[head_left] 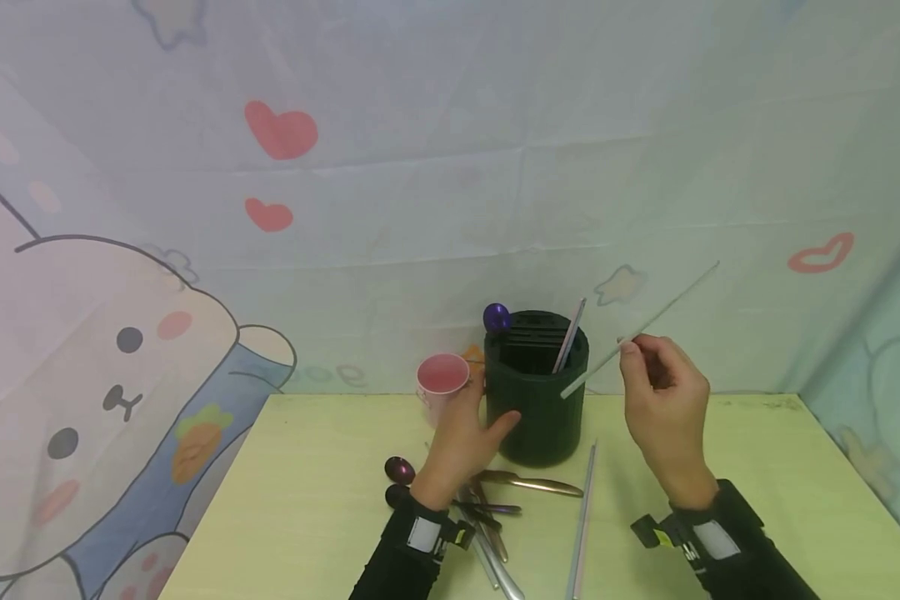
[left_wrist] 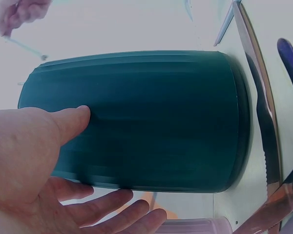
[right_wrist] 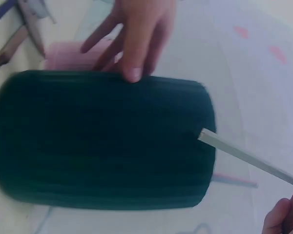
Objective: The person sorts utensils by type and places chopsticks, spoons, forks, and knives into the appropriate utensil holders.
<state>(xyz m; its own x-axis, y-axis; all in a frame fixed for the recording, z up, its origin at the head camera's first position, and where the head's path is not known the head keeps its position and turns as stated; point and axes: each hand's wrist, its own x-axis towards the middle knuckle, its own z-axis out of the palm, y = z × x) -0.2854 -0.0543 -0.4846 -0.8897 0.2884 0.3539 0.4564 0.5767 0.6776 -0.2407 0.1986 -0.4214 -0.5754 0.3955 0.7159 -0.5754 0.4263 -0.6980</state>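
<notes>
My right hand (head_left: 663,408) pinches a thin pale chopstick (head_left: 645,323) between thumb and fingers. It slants in the air at the right of a dark green utensil holder (head_left: 536,417), its thick lower end close to the rim. In the right wrist view the chopstick (right_wrist: 251,158) shows a squared end. My left hand (head_left: 461,437) rests against the holder's left side, the thumb (left_wrist: 73,122) on its wall and the fingers stretched out. Inside the holder stand a purple spoon (head_left: 497,317) at the left and chopsticks (head_left: 570,335) at the right.
A pink mug (head_left: 442,375) stands left of the holder, partly behind my left hand. In front lie a gold knife (head_left: 540,484), a dark red spoon (head_left: 400,470), crossed cutlery partly hidden by my left wrist, and chopsticks (head_left: 582,525). A printed cloth (head_left: 420,208) hangs behind.
</notes>
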